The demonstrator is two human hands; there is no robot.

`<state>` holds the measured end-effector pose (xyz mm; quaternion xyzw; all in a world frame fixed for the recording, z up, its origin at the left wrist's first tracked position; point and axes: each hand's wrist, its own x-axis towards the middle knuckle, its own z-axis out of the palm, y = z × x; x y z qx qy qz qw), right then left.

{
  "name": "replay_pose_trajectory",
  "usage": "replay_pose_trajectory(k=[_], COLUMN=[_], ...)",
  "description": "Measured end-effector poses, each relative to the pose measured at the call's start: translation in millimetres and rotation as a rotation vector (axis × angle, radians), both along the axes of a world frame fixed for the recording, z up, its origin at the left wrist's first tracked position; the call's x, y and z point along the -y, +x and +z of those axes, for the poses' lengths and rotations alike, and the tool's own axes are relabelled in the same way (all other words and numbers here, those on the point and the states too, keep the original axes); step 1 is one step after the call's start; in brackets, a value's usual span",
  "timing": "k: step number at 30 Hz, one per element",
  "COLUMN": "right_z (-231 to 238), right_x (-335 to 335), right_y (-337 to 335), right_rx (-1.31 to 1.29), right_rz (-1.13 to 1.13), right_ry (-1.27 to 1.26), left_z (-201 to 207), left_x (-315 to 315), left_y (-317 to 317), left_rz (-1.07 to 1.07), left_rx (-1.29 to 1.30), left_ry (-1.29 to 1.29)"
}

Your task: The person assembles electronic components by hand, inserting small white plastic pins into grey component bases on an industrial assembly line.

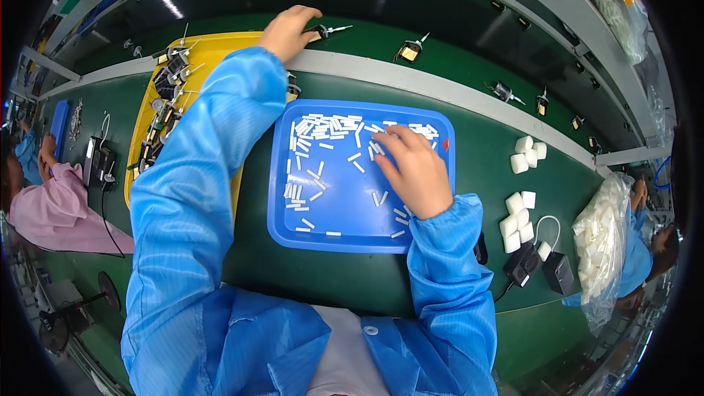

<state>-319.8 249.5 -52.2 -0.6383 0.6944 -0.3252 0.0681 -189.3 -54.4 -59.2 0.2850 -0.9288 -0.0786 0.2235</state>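
My left hand (289,32) reaches over the pale rail to the dark green belt. Its fingers are closed on a small black motor-like part (316,32) whose thin shaft points right; the grip is partly hidden. Inside the blue tray (359,248) my right hand (416,170) hovers low, thumb and fingers apart. Short white tubes (375,149) lie right at its fingertips. Many more white tubes (323,127) are heaped along the tray's far side and scattered to its left and near edges. Another dark part (292,86) shows beside my left sleeve, against the rail.
A yellow tray (242,38) with several motor-like parts (170,77) stands left, partly under my left arm. More parts (410,49) sit along the belt. At right are white blocks (516,221), black adapters (522,264) and a clear bag (603,224). People work on both sides.
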Motion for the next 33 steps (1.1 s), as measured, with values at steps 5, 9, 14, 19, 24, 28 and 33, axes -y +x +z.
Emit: replay_pose_trajectory(k=[5,9,14,19,24,28,33], right_z=[-16,-14,-13,-6,-4,0,19], right_x=[1,5,9,8,14,13,8], right_y=[10,13,9,9,15,16,18], right_rx=[-0.077,0.01,0.072,0.193,0.244,0.292,0.421], right_rz=[0.026,-0.02,0.035,-0.01,-0.002,0.012,0.068], right_ry=[0.093,0.176,0.164,0.166,0.133,0.097,0.089], left_z=[37,42,33,35,42,41,47], left_x=[-22,-47,-83,-112,-139,-138,-131], left_y=[96,180,234,253,254,247,229], left_rz=[-0.012,0.155,0.161,0.211,0.206,0.247,0.218], left_rx=[0.218,0.576,0.699,0.35,0.451,0.544,0.117], left_ry=[0.0,0.23,0.485,0.524,0.248,0.195,0.187])
